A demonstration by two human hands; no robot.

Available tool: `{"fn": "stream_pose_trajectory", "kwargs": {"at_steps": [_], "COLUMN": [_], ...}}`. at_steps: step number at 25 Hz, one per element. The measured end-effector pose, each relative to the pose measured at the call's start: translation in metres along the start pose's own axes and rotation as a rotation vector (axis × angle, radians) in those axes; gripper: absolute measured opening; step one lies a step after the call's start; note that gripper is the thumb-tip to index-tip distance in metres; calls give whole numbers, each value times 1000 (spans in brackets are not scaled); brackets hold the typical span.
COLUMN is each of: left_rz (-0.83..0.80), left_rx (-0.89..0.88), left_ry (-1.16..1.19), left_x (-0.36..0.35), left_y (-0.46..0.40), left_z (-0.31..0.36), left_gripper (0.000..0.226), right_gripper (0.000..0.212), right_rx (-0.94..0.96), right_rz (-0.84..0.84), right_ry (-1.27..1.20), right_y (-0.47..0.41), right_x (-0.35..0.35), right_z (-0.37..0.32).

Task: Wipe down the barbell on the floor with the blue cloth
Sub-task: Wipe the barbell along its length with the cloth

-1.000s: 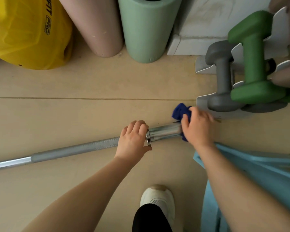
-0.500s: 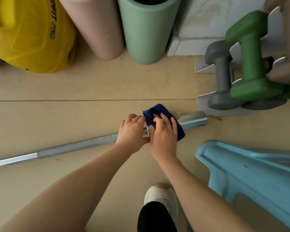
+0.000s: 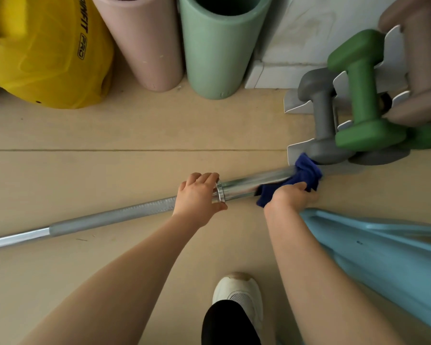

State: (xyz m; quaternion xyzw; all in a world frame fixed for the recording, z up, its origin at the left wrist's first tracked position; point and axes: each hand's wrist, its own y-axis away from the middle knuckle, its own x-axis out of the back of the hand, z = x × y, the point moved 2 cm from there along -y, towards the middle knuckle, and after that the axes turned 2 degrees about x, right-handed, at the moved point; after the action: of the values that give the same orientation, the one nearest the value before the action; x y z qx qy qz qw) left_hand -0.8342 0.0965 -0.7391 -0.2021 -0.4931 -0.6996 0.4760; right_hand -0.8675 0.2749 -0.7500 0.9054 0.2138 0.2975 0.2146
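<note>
A long silver barbell (image 3: pixel 115 214) lies slanted across the beige floor, from the lower left up to the right. My left hand (image 3: pixel 197 197) grips the bar just left of its chrome collar. My right hand (image 3: pixel 290 197) holds the dark blue cloth (image 3: pixel 302 179) wrapped over the shiny sleeve near the bar's right end. The cloth and my fingers hide the very tip of the sleeve.
A rack (image 3: pixel 296 150) with grey (image 3: pixel 320 115) and green dumbbells (image 3: pixel 361 95) stands just past the bar's right end. A light blue plastic piece (image 3: pixel 383 257) lies under my right forearm. Yellow bag (image 3: pixel 42 51), pink roller (image 3: pixel 144 41) and green roller (image 3: pixel 217 46) stand at the back. My white shoe (image 3: pixel 239 295) is below.
My right hand slid the cloth from beside the collar out to the right end of the sleeve. My left hand kept its grip at the collar.
</note>
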Motion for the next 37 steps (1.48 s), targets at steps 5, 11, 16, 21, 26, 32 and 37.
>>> {"fn": "stream_pose_trajectory", "kwargs": {"at_steps": [5, 11, 16, 21, 26, 32, 37], "left_rz": [24, 22, 10, 72, 213, 226, 199], "left_rx": [-18, -7, 20, 80, 100, 59, 76], "left_ry": [-11, 14, 46, -172, -304, -390, -397], "left_x": [-3, -9, -8, -2, 8, 6, 9], "left_y": [0, 1, -5, 11, 31, 32, 31], "left_z": [-2, -7, -10, -16, -40, -46, -45], "left_gripper": [67, 67, 61, 35, 31, 32, 28], "right_gripper": [46, 42, 25, 23, 27, 7, 12], "right_rx": [-372, -267, 464, 983, 849, 1555, 1656], "right_rz": [-154, -356, -423, -737, -919, -915, -934], "right_ry": [-81, 37, 380, 1123, 1469, 1212, 1237], "right_y": [40, 76, 94, 105, 90, 94, 85], "right_x": [-4, 2, -1, -30, -76, -8, -23], "right_z": [28, 31, 32, 21, 3, 40, 43]}}
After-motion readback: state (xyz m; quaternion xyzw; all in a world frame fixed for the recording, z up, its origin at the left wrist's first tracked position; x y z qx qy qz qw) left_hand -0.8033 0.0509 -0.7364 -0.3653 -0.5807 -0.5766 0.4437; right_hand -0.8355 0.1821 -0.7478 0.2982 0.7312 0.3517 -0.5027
